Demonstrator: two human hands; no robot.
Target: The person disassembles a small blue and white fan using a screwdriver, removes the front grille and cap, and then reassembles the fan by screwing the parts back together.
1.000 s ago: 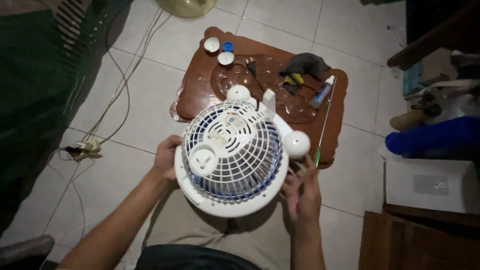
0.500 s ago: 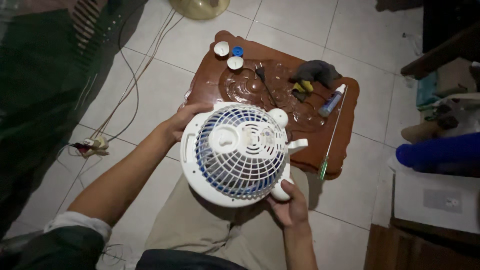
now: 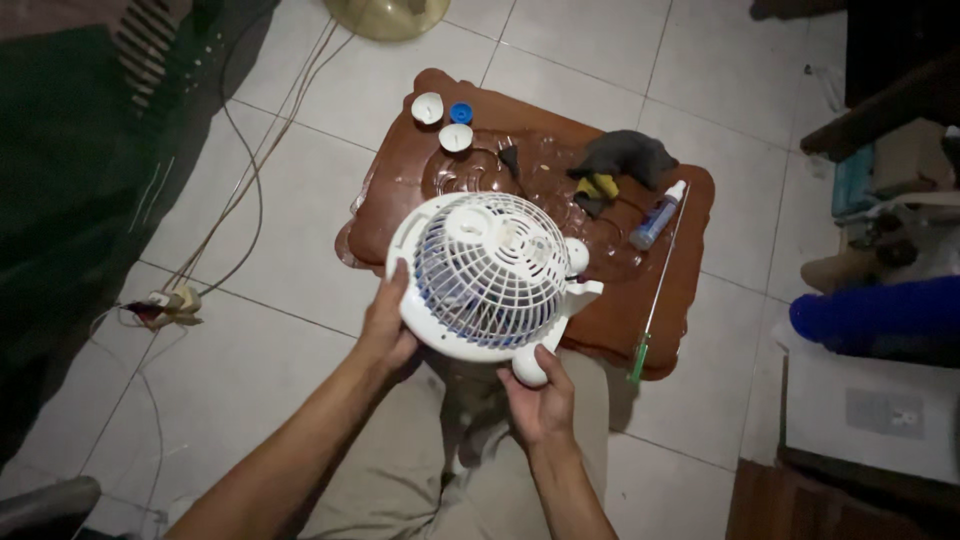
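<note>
A small white fan [image 3: 487,272] with a round wire grille is held face-up over my lap and the near edge of a low brown table [image 3: 400,165]. My left hand [image 3: 386,325] grips the fan's left rim. My right hand [image 3: 537,400] holds a rounded white foot at the fan's lower right. Blue blades show faintly behind the grille.
On the table lie two white caps [image 3: 428,107], a blue cap [image 3: 461,113], a dark cloth [image 3: 627,155] over something yellow, a small spray bottle [image 3: 657,216] and a long green-handled screwdriver [image 3: 655,300]. A power strip with cables [image 3: 170,303] lies on the tiled floor at left. Furniture stands at right.
The fan has been turned in my hands: its feet swung from the top round to the lower right. My left hand shifted along the rim, and my right hand stays on a foot.
</note>
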